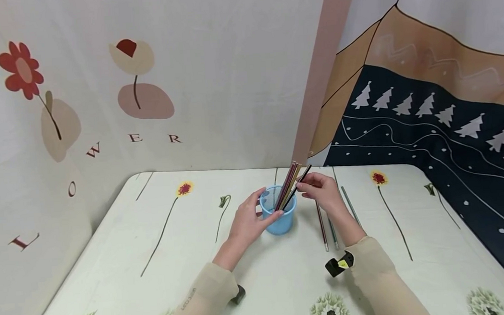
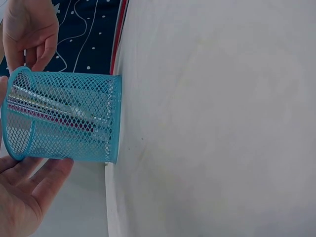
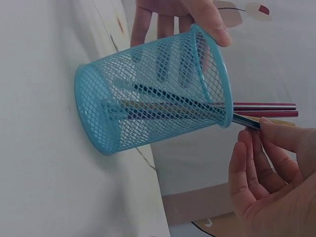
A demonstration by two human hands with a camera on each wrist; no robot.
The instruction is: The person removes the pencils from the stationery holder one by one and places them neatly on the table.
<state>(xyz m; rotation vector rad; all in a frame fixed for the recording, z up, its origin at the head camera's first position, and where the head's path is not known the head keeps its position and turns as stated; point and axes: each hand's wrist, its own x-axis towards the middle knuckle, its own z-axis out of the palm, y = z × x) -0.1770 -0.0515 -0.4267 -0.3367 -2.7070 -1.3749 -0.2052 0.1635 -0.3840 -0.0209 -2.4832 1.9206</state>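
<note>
light blue round wire-mesh cup (image 1: 280, 225): stands on the white flower-printed cloth (image 1: 126, 300) near the far edge, between both hands
left hand (image 1: 249, 220): curls thumb and fingers round the cup near the rim, spread as wide as the cup
right hand (image 1: 325, 191): pinches a slim black pencil (image 1: 303, 174) between thumb and fingertips, closed to the pencil's thickness
pinched pencil: slants across the rim and into the cup
slim dark red pencils (image 3: 279, 106) and gold-yellow pencil (image 3: 290, 123): lean inside the cup, poking past the rim
dark red pencil (image 1: 322, 228) and two green pencils (image 1: 349, 204): lie on the cloth right of the cup
</note>
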